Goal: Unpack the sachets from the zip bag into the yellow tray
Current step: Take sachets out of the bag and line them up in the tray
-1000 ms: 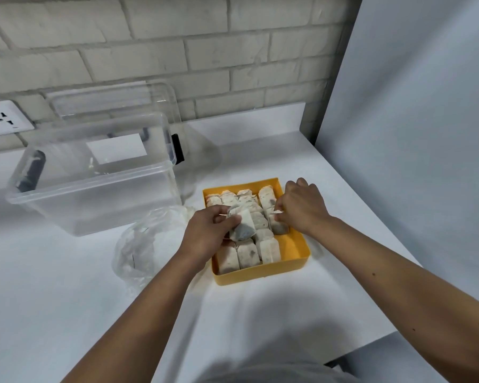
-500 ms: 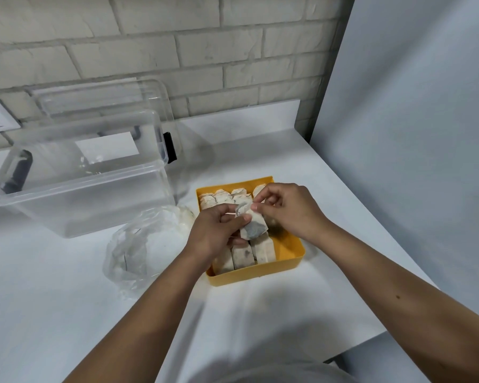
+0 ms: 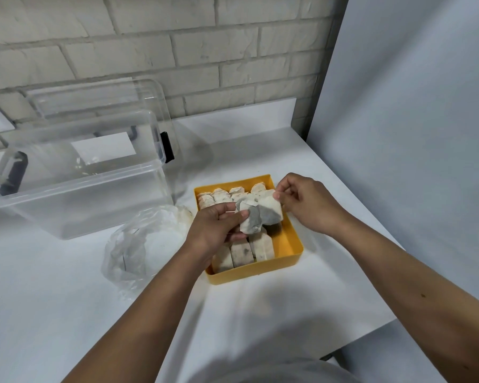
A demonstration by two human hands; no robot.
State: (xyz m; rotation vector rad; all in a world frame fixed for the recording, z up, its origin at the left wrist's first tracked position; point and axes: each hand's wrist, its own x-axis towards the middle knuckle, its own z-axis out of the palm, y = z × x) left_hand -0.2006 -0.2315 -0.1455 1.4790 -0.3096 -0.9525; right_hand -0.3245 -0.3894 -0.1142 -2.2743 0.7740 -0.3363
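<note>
The yellow tray (image 3: 293,239) sits mid-table, packed with several white sachets (image 3: 242,252) in rows. Above its middle, my left hand (image 3: 216,228) holds a white sachet (image 3: 250,221) between thumb and fingers. My right hand (image 3: 307,203) pinches the top corner of a second sachet (image 3: 271,211), which hangs beside the first, the two touching. The crumpled clear zip bag (image 3: 147,244) lies on the table just left of the tray; its contents cannot be made out.
A large clear plastic storage box (image 3: 78,189) with black latches stands at the back left, its lid (image 3: 94,98) leaning on the brick wall behind. A white panel (image 3: 412,134) rises along the table's right side. The table edge (image 3: 371,335) runs at the lower right.
My right hand left the sachets in the tray, came to the one in my left hand and now pinches a second sachet, lifted slightly right of the first.
</note>
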